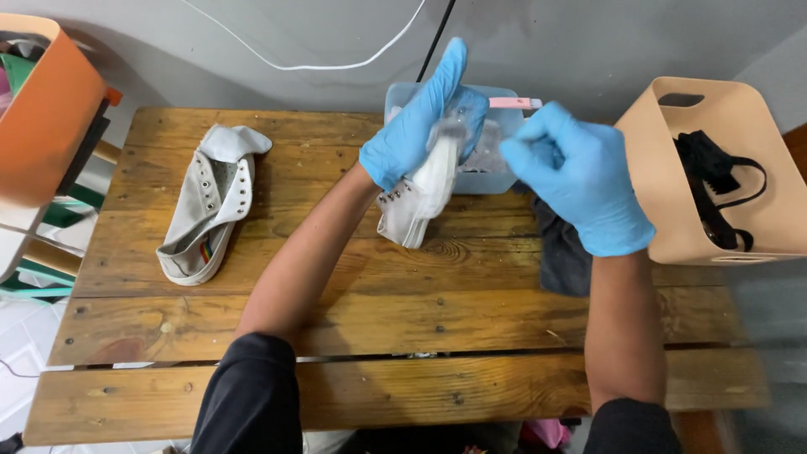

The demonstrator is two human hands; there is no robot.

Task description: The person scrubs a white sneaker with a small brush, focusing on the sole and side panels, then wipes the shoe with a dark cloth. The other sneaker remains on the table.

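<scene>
The white shoe (418,200) is up in the air at the middle of the table (378,319), over a clear tub (496,172). The left hand (420,118), in a blue glove, grips it tight. The right hand (580,181) is a closed fist around a pink brush (514,102). This shoe looks half cleaned. At nine o'clock the other shoe (206,206) lies waiting. A dark cloth (561,252) lies at three o'clock, a tan basket (731,168) beyond it.

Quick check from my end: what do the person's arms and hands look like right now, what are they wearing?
Both hands wear thin, bright blue disposable gloves that end at the wrists: left hand, right hand. The forearms are bare. Dark, nearly black sleeves are pushed up to about the elbows on both arms. No watch, jewellery or markings show.
</scene>
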